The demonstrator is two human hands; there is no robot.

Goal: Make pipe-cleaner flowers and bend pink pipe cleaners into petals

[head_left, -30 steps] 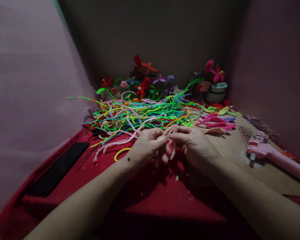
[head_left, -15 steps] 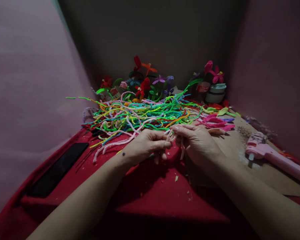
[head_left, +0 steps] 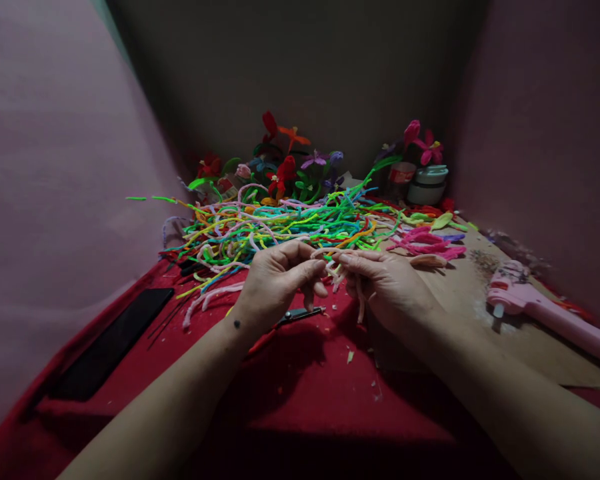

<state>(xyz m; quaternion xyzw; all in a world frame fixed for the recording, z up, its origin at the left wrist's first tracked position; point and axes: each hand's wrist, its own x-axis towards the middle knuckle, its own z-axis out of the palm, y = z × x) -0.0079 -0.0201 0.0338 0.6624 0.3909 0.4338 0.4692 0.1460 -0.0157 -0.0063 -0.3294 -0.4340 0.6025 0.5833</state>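
A pale peach pipe cleaner (head_left: 332,252) spans the gap between my hands, in front of the colourful heap. My left hand (head_left: 286,275) pinches its left end between thumb and fingers. My right hand (head_left: 387,281) grips the other part, with a short length hanging below the fingers. Under my left hand lies a pair of scissors (head_left: 300,314), its blades showing on the red cloth and its handles partly covered by my wrist. Close behind both hands spreads a tangled pile of pipe cleaners (head_left: 280,223) in many colours.
At right, a pink hot glue gun (head_left: 540,300) rests on a cardboard sheet (head_left: 460,320). Pink pipe-cleaner petals (head_left: 425,241) lie behind it. A black phone (head_left: 113,340) is at left on the red cloth (head_left: 330,400). Pipe-cleaner flowers (head_left: 283,175) and a lidded jar (head_left: 427,185) stand at the back.
My left hand has moved left, away from my right, and the pipe cleaner now stretches between them. The scissors' blades have come into sight beneath my left hand.
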